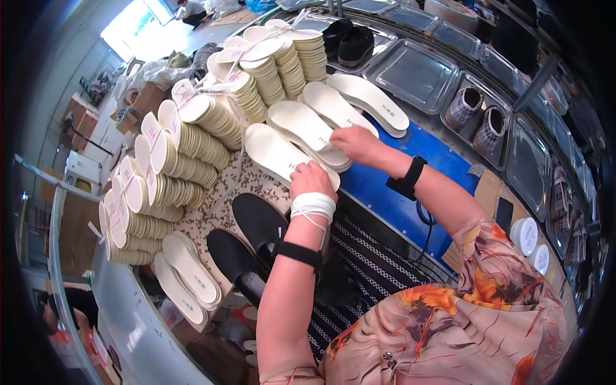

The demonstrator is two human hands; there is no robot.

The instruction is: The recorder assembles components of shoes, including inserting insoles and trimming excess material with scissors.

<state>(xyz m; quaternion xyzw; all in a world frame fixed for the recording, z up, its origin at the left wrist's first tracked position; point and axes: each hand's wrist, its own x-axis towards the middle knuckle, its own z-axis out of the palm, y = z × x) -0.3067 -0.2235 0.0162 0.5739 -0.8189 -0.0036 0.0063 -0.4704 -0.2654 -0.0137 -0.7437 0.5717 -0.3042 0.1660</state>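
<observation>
Three flat stacks of white insoles lie side by side on the bench: a near stack [273, 154], a middle stack [305, 128] and a far stack [369, 99]. My left hand [312, 183] is curled over the edge of the near stack. A bundle of white strings [313, 206] is wrapped around that wrist, above a black band. My right hand [356, 144] reaches in from the right and pinches the end of the middle stack's top insole.
Two black shoes [256, 224] lie on the speckled bench by my left forearm. Tied bundles of tan insoles [192, 138] with pink tags fan out to the left and behind. Metal trays [417, 74] curve along the right, one holding plaid shoes [478, 115].
</observation>
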